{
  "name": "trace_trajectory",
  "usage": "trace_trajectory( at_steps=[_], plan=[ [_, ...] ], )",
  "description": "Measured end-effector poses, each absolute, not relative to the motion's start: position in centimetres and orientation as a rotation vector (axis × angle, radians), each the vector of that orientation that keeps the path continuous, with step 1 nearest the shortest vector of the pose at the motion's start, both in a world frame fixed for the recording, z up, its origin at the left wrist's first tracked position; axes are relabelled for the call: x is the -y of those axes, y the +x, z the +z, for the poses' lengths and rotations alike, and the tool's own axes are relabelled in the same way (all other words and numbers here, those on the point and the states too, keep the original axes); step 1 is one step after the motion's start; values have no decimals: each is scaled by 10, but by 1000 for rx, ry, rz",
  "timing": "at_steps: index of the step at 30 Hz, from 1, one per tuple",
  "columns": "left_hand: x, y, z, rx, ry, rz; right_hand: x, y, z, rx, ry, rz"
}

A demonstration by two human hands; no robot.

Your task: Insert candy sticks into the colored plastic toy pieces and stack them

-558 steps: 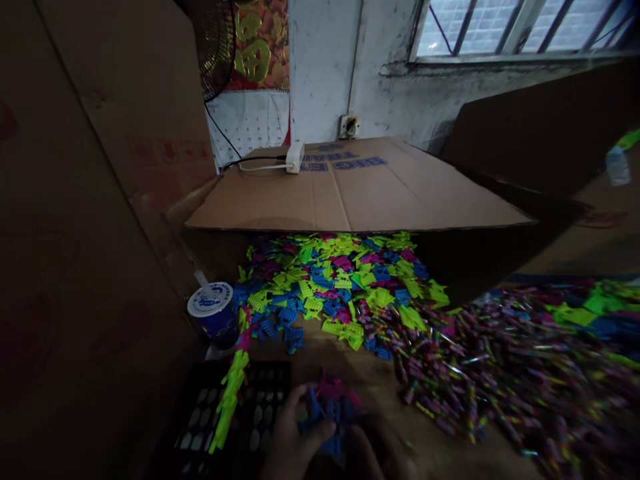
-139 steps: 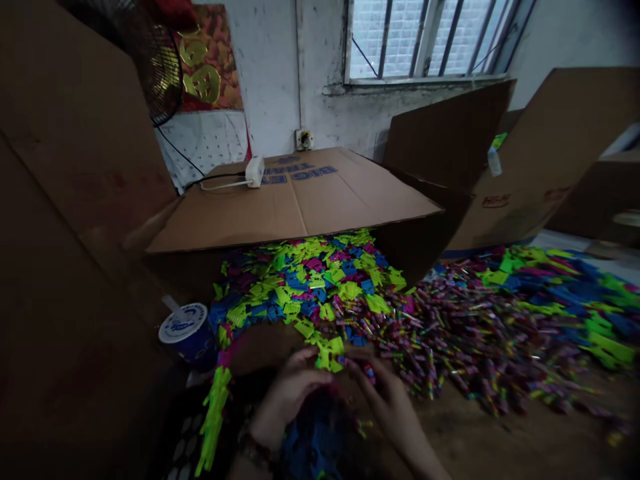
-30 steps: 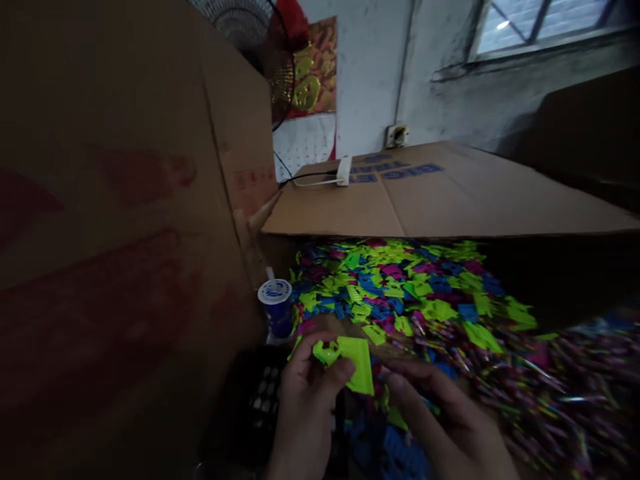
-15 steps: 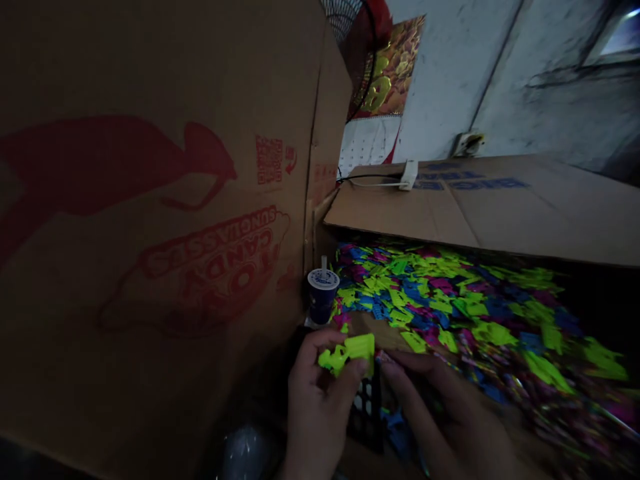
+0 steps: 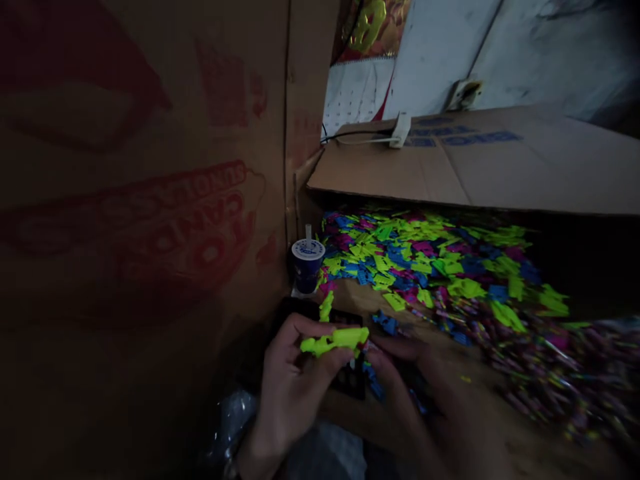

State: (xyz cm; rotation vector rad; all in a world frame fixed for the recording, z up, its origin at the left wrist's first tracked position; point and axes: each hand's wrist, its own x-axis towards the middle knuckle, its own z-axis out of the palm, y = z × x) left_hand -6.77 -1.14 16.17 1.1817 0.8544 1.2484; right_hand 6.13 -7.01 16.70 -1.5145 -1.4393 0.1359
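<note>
My left hand [image 5: 293,377] is closed on a neon yellow-green plastic toy piece [image 5: 345,337], held level between thumb and fingers. Against the right end of that piece my right hand [image 5: 415,373] pinches a small reddish, shiny thing [image 5: 369,345], mostly covered by the fingertips, perhaps a wrapped sweet. Beneath both hands lies a black tray with holes [image 5: 355,385], partly hidden. Another yellow-green piece [image 5: 326,307] rests just beyond my left fingers. Blue plastic pieces [image 5: 374,381] lie beside and below my right hand.
A wide heap of yellow, blue and pink plastic pieces [image 5: 400,257] spreads behind, with shiny wrapped sticks [image 5: 550,373] at right. A lidded cup with a straw [image 5: 307,267] stands by the large cardboard box [image 5: 150,280] on the left. A cardboard flap [image 5: 500,167] overhangs the heap.
The view has tilted down and shifted. The yellow-green piece has turned from its broad face to a narrower edge; both hands remain at it, with more of the tray showing.
</note>
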Motion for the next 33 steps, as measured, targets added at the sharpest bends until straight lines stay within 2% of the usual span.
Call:
trace_trajectory(
  at_steps=[5,9,11,14,18,23,29,33],
  plan=[
    [-7,-73,136,-860,1131,1004,69,78,150,1376,-1483,537],
    [-18,-79,120,-914,1124,776,61,85,118,1271,-1405,993],
    [-24,-80,116,-975,1107,672,57,87,101,1265,-1386,1114],
    [-31,-76,116,-1012,1108,658,50,91,81,1443,-1451,908],
    [-44,-62,113,-1002,1276,828,39,100,69,1567,-1548,577],
    [-76,-46,81,-1060,1514,1223,29,99,56,1282,-1625,644],
    [-91,-25,52,-802,1612,932,22,92,27,1031,-1605,808],
    [-82,-9,51,-854,1530,959,17,92,13,992,-1547,912]
  ],
)
